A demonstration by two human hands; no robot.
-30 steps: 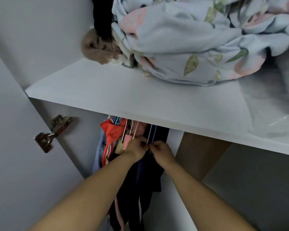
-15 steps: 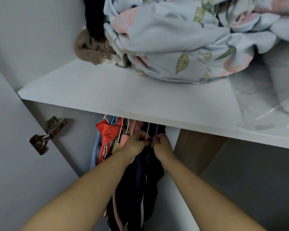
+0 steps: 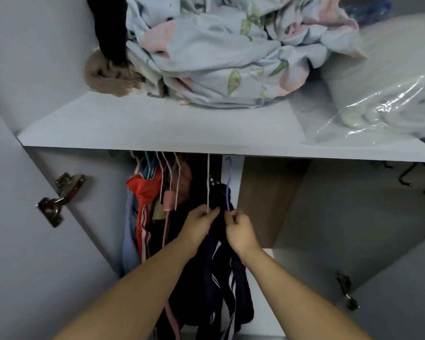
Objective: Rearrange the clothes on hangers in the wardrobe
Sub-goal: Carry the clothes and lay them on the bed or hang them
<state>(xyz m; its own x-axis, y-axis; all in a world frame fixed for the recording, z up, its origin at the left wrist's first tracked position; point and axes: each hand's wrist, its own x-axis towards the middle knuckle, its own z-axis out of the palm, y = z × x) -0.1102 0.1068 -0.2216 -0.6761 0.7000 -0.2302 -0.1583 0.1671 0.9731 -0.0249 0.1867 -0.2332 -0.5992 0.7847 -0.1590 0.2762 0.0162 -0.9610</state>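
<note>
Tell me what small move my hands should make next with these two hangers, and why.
Probably ease the two apart: the left hand pinches the white hanger, the right hand pinches the purple hanger, and their dark garments hang pressed together. Sliding the purple one slightly right should separate them; the rail itself is hidden behind the shelf.

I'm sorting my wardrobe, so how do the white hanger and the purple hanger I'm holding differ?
The left hand pinches the white hanger; the right hand pinches the purple hanger. The white hanger's top is hidden behind the shelf edge, while the purple hanger's hook shows below it. Both are thin and near upright, with dark clothes beneath.
</note>
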